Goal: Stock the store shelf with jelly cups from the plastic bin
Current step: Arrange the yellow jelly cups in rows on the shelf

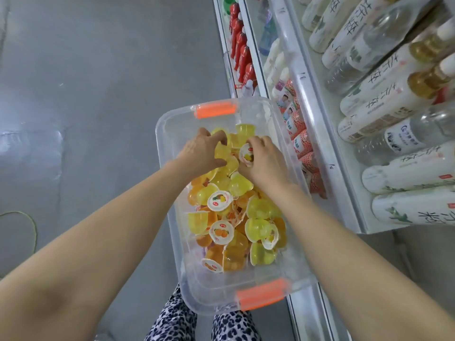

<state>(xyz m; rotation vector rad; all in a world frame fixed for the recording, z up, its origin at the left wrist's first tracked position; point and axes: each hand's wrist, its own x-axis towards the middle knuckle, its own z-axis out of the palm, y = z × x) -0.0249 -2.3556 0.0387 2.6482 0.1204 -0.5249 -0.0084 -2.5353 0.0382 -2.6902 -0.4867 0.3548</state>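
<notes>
Clear plastic forms the bin (164, 143), with orange handles (214, 109) at both ends, and it sits just beside the shelf (320, 143) of bottles (398, 180). Yellow and orange jelly cups (261, 210) lie heaped inside, some showing white printed lids. The left hand (203, 150) reaches into the far end, fingers curled round a yellow cup (222, 153). The right hand (266, 163), close beside it, pinches a white-lidded cup (247, 153). Spotted trouser legs (172, 316) show below the bin, over the grey floor (98, 94).
</notes>
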